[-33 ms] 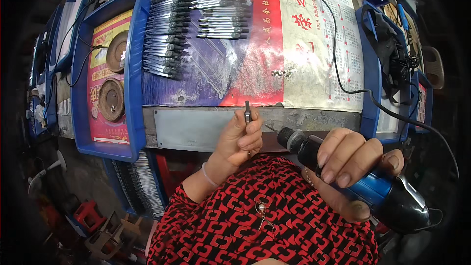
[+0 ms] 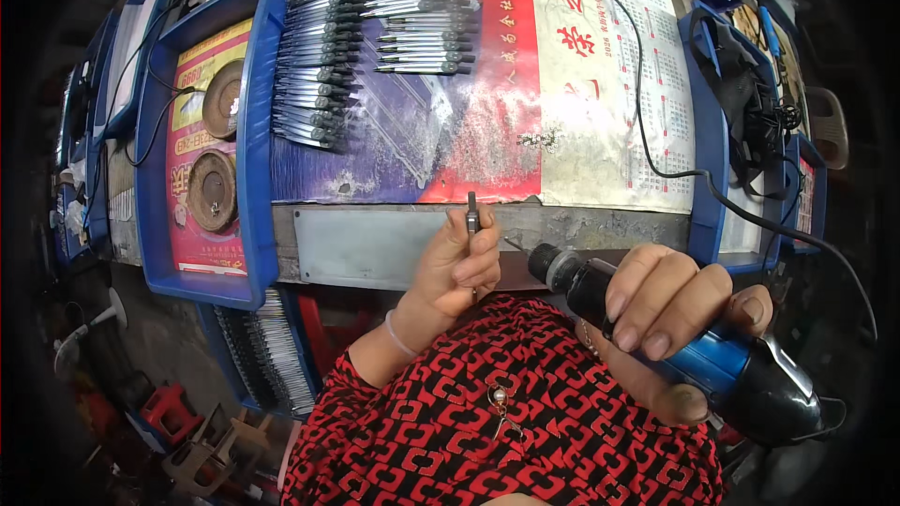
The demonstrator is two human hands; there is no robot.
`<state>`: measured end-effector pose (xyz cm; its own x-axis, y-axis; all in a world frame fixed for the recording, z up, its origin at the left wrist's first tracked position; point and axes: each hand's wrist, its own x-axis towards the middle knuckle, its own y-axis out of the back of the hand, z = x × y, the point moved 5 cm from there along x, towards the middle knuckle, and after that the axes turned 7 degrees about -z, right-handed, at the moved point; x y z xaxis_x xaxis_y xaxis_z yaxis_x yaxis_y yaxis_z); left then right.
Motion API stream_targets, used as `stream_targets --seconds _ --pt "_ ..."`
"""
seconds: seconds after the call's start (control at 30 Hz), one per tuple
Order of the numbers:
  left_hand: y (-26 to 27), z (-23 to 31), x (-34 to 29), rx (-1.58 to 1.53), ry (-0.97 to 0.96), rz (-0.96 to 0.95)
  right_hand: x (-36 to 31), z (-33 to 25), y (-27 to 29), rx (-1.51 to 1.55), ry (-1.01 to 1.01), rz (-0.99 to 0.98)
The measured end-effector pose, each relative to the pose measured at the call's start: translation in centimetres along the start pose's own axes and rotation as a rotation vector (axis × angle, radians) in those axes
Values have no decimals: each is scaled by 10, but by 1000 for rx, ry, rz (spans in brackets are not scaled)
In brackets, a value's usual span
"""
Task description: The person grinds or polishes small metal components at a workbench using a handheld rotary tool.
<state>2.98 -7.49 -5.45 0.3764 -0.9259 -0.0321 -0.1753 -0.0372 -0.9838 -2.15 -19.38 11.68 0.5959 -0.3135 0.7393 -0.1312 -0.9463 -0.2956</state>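
L hand [image 2: 461,260] nearly closed, pinching a small dark part [image 2: 472,215] upright by the worktop's [image 2: 609,225] front edge. R hand [image 2: 667,305] wrapped round a blue/blk power screwdriver [image 2: 711,362], tip twd the part but apart. Slim metal pieces [image 2: 314,84] in rows twd worktop's far L corner; blue tray [image 2: 259,131] at L edge, tiny metal bits [image 2: 537,141] back from front edge.

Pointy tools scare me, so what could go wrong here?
The blue-and-black tool in the right hand points toward the left hand, so its thin tip might slip and poke it. Also, the tiny metal pieces lying loose on the printed sheet could get knocked and scatter.
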Motion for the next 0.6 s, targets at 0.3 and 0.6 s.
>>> stream_targets --seconds 0.3,0.6 --pt "3 -2 -3 -67 0 40 5 3 -9 -30 9 -28" --pt "5 -2 -5 -24 0 50 4 5 -9 -33 2 -46"
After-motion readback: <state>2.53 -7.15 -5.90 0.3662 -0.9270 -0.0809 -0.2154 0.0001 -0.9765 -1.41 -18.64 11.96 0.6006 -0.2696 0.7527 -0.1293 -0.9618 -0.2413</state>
